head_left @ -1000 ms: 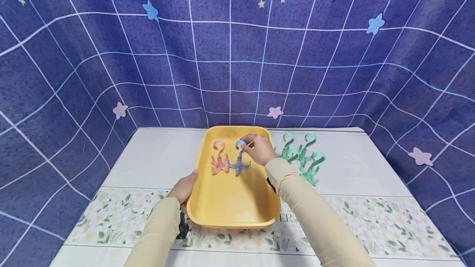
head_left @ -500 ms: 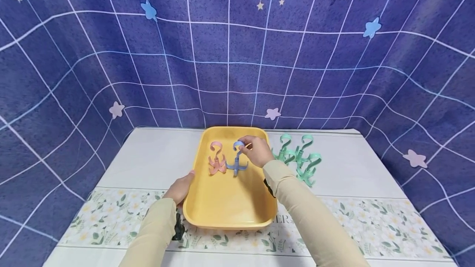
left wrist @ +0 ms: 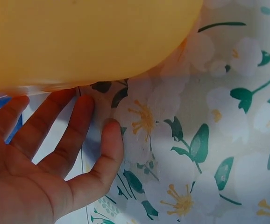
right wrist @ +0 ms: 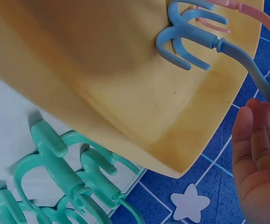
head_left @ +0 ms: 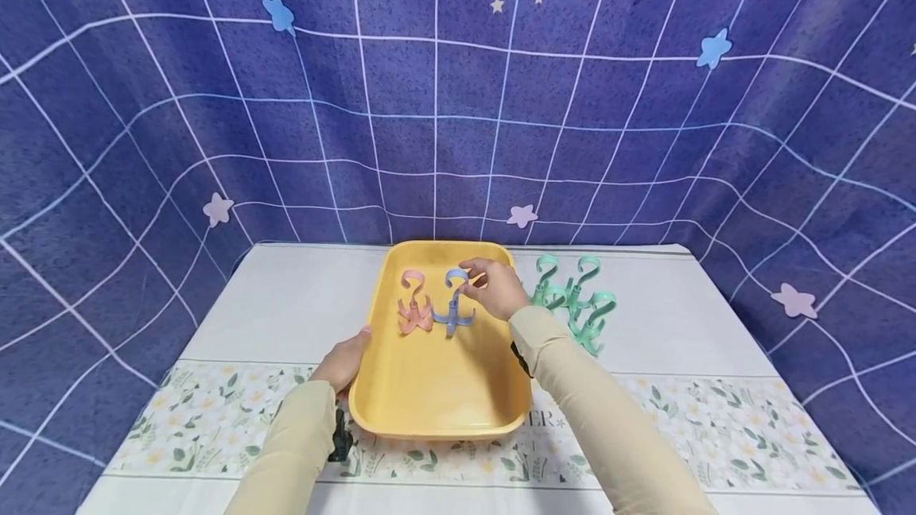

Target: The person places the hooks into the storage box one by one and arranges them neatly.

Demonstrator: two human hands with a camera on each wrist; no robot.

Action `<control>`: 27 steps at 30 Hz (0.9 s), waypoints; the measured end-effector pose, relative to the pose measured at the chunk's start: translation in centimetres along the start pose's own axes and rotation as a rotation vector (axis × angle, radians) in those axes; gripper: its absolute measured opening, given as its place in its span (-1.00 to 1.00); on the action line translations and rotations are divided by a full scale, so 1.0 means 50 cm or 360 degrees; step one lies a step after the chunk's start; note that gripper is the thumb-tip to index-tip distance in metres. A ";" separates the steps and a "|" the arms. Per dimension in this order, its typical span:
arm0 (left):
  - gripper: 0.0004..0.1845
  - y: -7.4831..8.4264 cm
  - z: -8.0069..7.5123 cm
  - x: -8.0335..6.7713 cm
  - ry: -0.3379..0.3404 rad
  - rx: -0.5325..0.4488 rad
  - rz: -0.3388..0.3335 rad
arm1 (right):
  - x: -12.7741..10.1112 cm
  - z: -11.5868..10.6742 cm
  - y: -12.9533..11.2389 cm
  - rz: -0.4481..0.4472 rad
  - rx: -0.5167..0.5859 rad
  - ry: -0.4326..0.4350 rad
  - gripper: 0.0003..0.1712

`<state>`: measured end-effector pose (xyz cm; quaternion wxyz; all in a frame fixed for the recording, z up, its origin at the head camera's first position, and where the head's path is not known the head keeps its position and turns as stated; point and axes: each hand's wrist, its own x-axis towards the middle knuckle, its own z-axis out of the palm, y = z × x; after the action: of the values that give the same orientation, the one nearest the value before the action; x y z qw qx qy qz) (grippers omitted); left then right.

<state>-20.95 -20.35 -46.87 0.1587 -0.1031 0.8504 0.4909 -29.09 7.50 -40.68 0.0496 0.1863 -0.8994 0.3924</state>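
A yellow tray (head_left: 438, 392) lies on the table's middle. Near its far end a pink hook (head_left: 413, 305) and a blue hook (head_left: 452, 305) stand upright side by side on their prongs. My right hand (head_left: 492, 288) is at the blue hook's top loop, thumb and forefinger pinching it. The right wrist view shows the blue hook (right wrist: 195, 39) on the tray (right wrist: 102, 88), with my other fingers (right wrist: 259, 140) relaxed. My left hand (head_left: 344, 360) rests on the cloth against the tray's left rim. Its fingers (left wrist: 74, 135) are straight, their tips under the rim (left wrist: 79, 51).
Several teal hooks (head_left: 572, 300) are heaped on the white cloth just right of the tray, also seen as teal hooks (right wrist: 65, 177) from the right wrist. A floral strip (head_left: 716, 435) runs along the table's near side. A blue grid backdrop (head_left: 444, 102) closes off the back and sides.
The head camera has drifted a little. Both hooks stand in the same spots on the tray, my right hand stays at the blue hook's top, and the left hand has not moved.
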 end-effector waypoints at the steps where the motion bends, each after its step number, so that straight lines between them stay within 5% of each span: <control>1: -0.20 0.001 -0.001 -0.001 -0.0001 0.0001 0.0005 | -0.001 -0.003 -0.001 0.0002 0.0009 -0.0007 -0.55; 27: -0.20 0.005 0.002 -0.006 0.0001 -0.0020 -0.0003 | -0.021 -0.061 -0.025 -0.0044 0.0063 -0.0019 -0.49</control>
<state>-20.74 -20.13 -46.58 0.1582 -0.1050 0.8473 0.4960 -27.81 9.26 -37.96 0.0461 0.2020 -0.8890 0.4083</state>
